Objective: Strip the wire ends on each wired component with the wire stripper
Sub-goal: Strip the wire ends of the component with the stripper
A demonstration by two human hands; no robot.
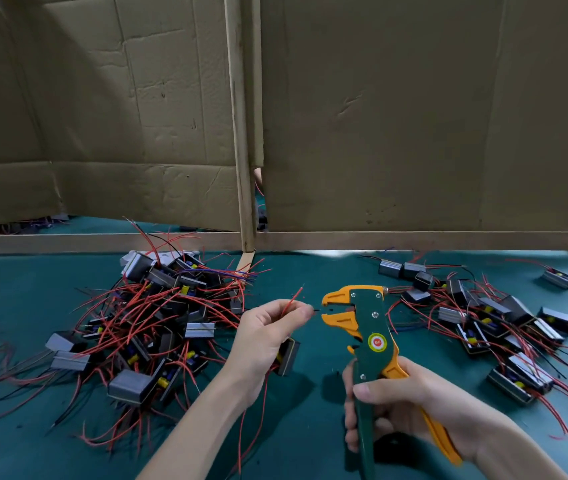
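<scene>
From the head view, the left hand (265, 330) at centre pinches a wire (317, 310) between thumb and forefinger. Its dark end points toward 3 o'clock, right at the mouth of the stripper (372, 327). A red wire (292, 300) pokes up out of the same pinch. The component (289, 356) these leads belong to hangs under the palm, at about 5 o'clock from the knuckles.

The right hand (414, 410) at 5 o'clock wraps its fingers round both stripper handles, with the thumb across the green one. The jaws stand slightly apart, and the wire end is at them but not clearly seated.

As for progress, one end is about to be stripped and plenty is left. A large tangled heap (158, 317) lies at 9 to 10 o'clock on the green worktop (310, 427), and a looser group (490, 317) is spread at 2 to 3 o'clock. The group on the right is probably the finished lot, but the wire tips are too fine to confirm bare copper on either side.

Cardboard (379, 116) walls off everything beyond 12 o'clock. More parts show under its lower edge and through the gap, but they can't be counted. Stray red leads run off the frame at 8 o'clock.
</scene>
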